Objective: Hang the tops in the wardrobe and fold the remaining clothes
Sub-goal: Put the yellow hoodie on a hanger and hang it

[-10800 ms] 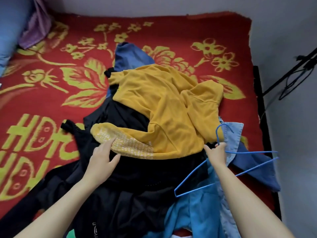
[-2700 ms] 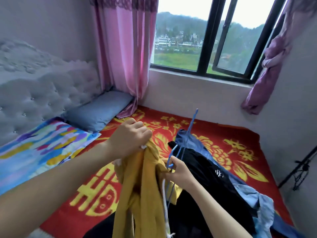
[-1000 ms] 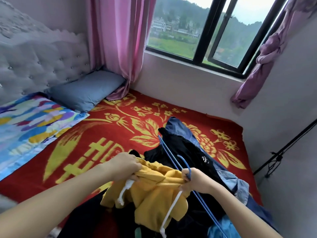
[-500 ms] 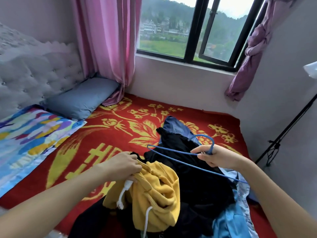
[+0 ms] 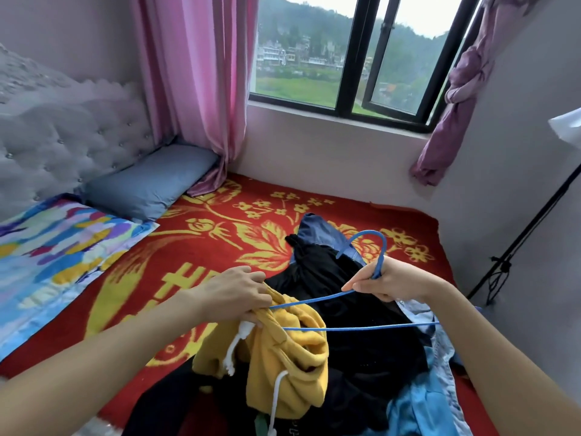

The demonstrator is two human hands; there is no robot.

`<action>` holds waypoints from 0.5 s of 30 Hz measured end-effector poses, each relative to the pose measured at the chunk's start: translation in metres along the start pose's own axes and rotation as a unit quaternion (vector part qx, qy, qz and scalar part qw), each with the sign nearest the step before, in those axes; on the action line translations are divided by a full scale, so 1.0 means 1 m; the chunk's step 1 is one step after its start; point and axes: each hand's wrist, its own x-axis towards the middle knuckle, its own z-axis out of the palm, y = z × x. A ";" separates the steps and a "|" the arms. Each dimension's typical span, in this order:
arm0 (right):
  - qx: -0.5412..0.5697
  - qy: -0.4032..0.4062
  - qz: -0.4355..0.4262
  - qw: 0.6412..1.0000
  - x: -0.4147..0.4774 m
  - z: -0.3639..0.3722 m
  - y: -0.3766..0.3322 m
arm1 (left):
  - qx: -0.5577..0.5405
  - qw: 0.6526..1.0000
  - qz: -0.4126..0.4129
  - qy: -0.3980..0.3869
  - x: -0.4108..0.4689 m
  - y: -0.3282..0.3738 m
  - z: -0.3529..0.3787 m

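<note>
My left hand (image 5: 234, 294) grips the bunched neck of a yellow hoodie (image 5: 283, 363) with white drawstrings, lifted above the clothes pile. My right hand (image 5: 391, 283) holds a blue wire hanger (image 5: 355, 327) at the base of its hook. The hanger's left tip reaches the hoodie's neck beside my left hand. Black garments (image 5: 355, 313) lie under both hands on the bed. A dark blue garment (image 5: 317, 229) sticks out behind them, and light blue denim clothes (image 5: 430, 401) lie at the lower right.
The bed has a red blanket with yellow flowers (image 5: 220, 234). A grey-blue pillow (image 5: 147, 184) and a multicoloured pillow (image 5: 53, 247) lie at the left by the padded headboard. Behind are pink curtains and a window. A black stand (image 5: 515, 247) leans at the right.
My right hand turned the hanger and brought its left tip over to the hoodie's neck. My left hand kept its grip on the hoodie. The view shifted slightly.
</note>
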 end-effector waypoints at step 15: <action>0.262 0.359 -0.014 0.896 0.070 0.103 0.033 | -0.139 0.986 -0.087 0.036 -0.001 0.014 0.011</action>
